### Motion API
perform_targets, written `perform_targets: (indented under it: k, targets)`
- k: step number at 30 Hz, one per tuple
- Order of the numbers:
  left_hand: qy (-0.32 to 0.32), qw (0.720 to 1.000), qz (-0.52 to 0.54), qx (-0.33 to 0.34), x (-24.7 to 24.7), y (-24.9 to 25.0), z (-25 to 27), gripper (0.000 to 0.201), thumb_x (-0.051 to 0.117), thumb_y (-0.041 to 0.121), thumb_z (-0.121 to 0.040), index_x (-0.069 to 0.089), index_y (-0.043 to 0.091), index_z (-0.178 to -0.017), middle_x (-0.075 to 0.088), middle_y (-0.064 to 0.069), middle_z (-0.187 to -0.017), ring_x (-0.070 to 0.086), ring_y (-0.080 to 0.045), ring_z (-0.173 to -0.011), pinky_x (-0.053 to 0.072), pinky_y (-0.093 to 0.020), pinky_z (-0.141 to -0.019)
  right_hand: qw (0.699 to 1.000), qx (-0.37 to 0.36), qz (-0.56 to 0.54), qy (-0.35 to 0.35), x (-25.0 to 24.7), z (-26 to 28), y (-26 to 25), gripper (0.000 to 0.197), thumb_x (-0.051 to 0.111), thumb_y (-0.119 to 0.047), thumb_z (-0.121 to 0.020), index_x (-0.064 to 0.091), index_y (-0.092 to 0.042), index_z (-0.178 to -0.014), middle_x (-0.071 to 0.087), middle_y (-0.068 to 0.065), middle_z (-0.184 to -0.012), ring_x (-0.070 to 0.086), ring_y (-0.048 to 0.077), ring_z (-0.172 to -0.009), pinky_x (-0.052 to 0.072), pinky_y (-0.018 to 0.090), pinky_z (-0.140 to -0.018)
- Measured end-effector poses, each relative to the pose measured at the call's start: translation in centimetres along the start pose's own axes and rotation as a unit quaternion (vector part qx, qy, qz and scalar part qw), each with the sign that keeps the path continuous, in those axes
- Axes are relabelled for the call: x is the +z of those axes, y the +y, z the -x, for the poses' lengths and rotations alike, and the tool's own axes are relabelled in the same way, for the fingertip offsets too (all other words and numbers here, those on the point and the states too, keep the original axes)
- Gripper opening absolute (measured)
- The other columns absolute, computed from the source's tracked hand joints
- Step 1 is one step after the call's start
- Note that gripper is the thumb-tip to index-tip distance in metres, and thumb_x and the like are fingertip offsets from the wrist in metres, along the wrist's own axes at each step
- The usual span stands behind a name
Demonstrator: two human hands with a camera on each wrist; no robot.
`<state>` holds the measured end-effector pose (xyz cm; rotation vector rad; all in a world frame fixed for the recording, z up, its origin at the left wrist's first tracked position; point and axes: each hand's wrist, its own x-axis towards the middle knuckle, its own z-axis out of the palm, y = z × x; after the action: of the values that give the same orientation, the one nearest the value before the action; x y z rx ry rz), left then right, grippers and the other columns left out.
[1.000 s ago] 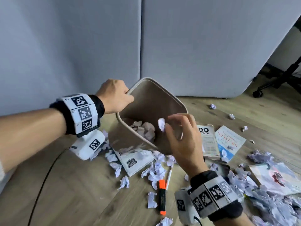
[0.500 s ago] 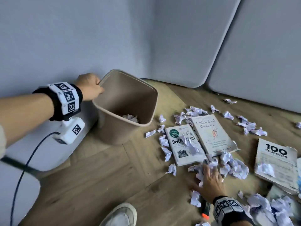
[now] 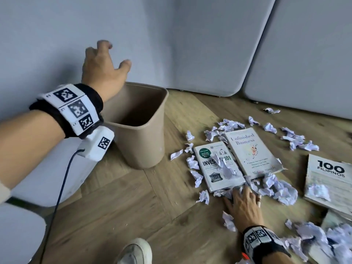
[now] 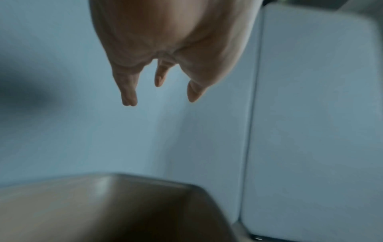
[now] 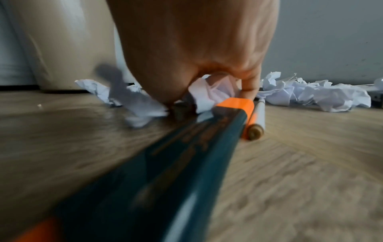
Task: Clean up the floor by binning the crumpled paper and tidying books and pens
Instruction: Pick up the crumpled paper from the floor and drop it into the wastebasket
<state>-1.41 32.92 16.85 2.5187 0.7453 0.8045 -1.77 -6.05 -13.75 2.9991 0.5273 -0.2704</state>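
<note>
Head view: herringbone wood floor (image 3: 118,204) ran up to grey panels (image 3: 209,44). Tan bin (image 3: 141,130) stood upright at approx 11 o'clock from frame centre, mouth up. Three books lay flat on floor: "100 Filipinos" (image 3: 331,180) at 3 o'clock, "Unfinished Business" (image 3: 253,149) just beside "Investing 101" (image 3: 213,166), w/ a paper scrap on the latter's cover. Crumpled paper (image 3: 280,189) was scattered round the books, thickest at 4–5 o'clock.

L hand (image 3: 102,69) hovered above bin's rim, fingers spread & relaxed, holding nothing; L wrist cam agreed, fingers (image 4: 128,91) hanging free over the bin (image 4: 124,209).

R hand (image 3: 242,206) was down on floor at 5 o'clock, below "Investing 101". R wrist cam: fingers curled onto a paper wad (image 5: 209,93). Orange-capped highlighter (image 5: 186,155) & thin pen (image 5: 257,117) lay side by side just under that hand.
</note>
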Motion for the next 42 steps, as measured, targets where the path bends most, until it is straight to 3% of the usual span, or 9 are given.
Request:
perform_targets:
  k: [6, 12, 15, 23, 26, 30, 34, 39, 42]
  targets:
    - [-0.157, 0.939, 0.098, 0.29, 5.9, 8.0, 11.3, 0.028, 0.057, 0.04, -0.087, 0.051, 0.018, -0.103, 0.058, 0.0, -0.095, 0.061, -0.017, -0.075, 0.051, -0.036, -0.069, 0.988, 0.0, -0.157, 0.004, -1.2, -2.1, 1.2, 0.037, 0.041, -0.051, -0.091, 0.05, -0.024, -0.067, 0.062, 0.01, -0.087, 0.065, 0.032, -0.078, 0.043, 0.035, -0.061]
    - [-0.51, 0.856, -0.084, 0.018, 20.9, 3.2, 21.5, 0.126, 0.085, 0.056, -0.054, 0.011, 0.012, -0.146, 0.015, -0.016, -0.149, 0.032, -0.035, -0.132, 0.039, -0.049, -0.103, 0.978, 0.024, -0.193, 0.072, -5.5, -3.8, 2.4, 0.037, 0.054, -0.048, -0.09, 0.049, -0.017, -0.072, 0.062, 0.007, -0.075, 0.062, 0.031, -0.069, 0.046, 0.034, -0.056]
    - [-0.485, 0.865, -0.125, 0.029, 24.3, 2.4, 24.5, 0.133, 0.086, 0.055, -0.053, 0.003, 0.016, -0.149, 0.014, -0.011, -0.145, 0.027, -0.033, -0.131, 0.04, -0.052, -0.1, 0.972, 0.023, -0.202, 0.117, -5.9, -4.9, 1.4, 0.032, 0.055, -0.044, -0.092, 0.052, -0.013, -0.097, 0.064, 0.009, -0.087, 0.063, 0.031, -0.069, 0.034, 0.029, -0.054]
    - [-0.39, 0.908, -0.098, 0.116, 27.1, -0.9, 24.6, 0.057, 0.072, 0.006, -0.074, 0.044, 0.016, -0.122, 0.036, -0.01, -0.127, 0.053, -0.03, -0.106, 0.053, -0.04, -0.081, 0.987, -0.009, -0.155, 0.041, -4.0, -7.7, -2.3, 0.066, 0.042, -0.058, -0.093, 0.016, -0.036, -0.149, 0.031, 0.012, -0.127, 0.051, 0.026, -0.096, 0.05, 0.035, -0.066]
    - [-0.371, 0.909, -0.127, 0.142, 27.4, -2.4, 21.7, 0.035, 0.04, -0.001, -0.091, 0.044, 0.016, -0.12, 0.041, -0.009, -0.116, 0.06, -0.031, -0.092, 0.046, -0.037, -0.069, 0.992, -0.039, -0.118, 0.004, -2.7, -8.1, -3.0, 0.056, 0.039, -0.058, -0.094, 0.027, -0.033, -0.144, 0.027, 0.009, -0.135, 0.042, 0.027, -0.116, 0.051, 0.034, -0.075]
    - [-0.22, 0.967, -0.091, 0.094, 28.8, -2.9, 17.3, 0.012, 0.049, 0.014, -0.093, 0.054, 0.007, -0.101, 0.049, -0.016, -0.103, 0.058, -0.036, -0.079, 0.039, -0.04, -0.06, 0.989, -0.047, -0.128, 0.06, -1.6, -8.2, -2.6, 0.036, 0.041, -0.046, -0.097, 0.048, -0.019, -0.119, 0.044, 0.007, -0.113, 0.056, 0.027, -0.093, 0.051, 0.034, -0.057]
    - [-0.125, 0.986, -0.082, 0.07, 31.1, -1.9, 14.5, 0.039, 0.054, 0.041, -0.087, 0.051, 0.002, -0.088, 0.05, -0.021, -0.099, 0.052, -0.038, -0.084, 0.044, -0.044, -0.075, 0.973, -0.038, -0.208, 0.093, -1.7, -7.3, -1.6, 0.02, 0.051, -0.032, -0.094, 0.056, -0.013, -0.094, 0.054, 0.005, -0.086, 0.061, 0.03, -0.069, 0.036, 0.03, -0.051]
    - [-0.251, 0.96, -0.109, 0.057, 33.6, -1.3, 16.0, 0.054, 0.041, 0.055, -0.092, 0.043, 0.017, -0.131, 0.034, -0.008, -0.148, 0.042, -0.034, -0.121, 0.045, -0.052, -0.088, 0.947, 0.082, -0.276, 0.141, -1.9, -2.8, -0.4, 0.016, 0.058, -0.025, -0.088, 0.047, -0.016, -0.095, 0.059, 0.002, -0.077, 0.056, 0.028, -0.06, 0.034, 0.03, -0.049]
    - [-0.258, 0.957, -0.119, 0.065, 33.7, -1.2, 18.0, 0.045, 0.031, 0.051, -0.097, 0.046, 0.025, -0.131, 0.043, -0.006, -0.137, 0.043, -0.031, -0.116, 0.043, -0.05, -0.085, 0.963, 0.085, -0.247, 0.069, -0.6, -0.7, -0.8, 0.034, 0.052, -0.043, -0.094, 0.045, -0.014, -0.111, 0.059, 0.002, -0.095, 0.063, 0.025, -0.077, 0.042, 0.032, -0.058]
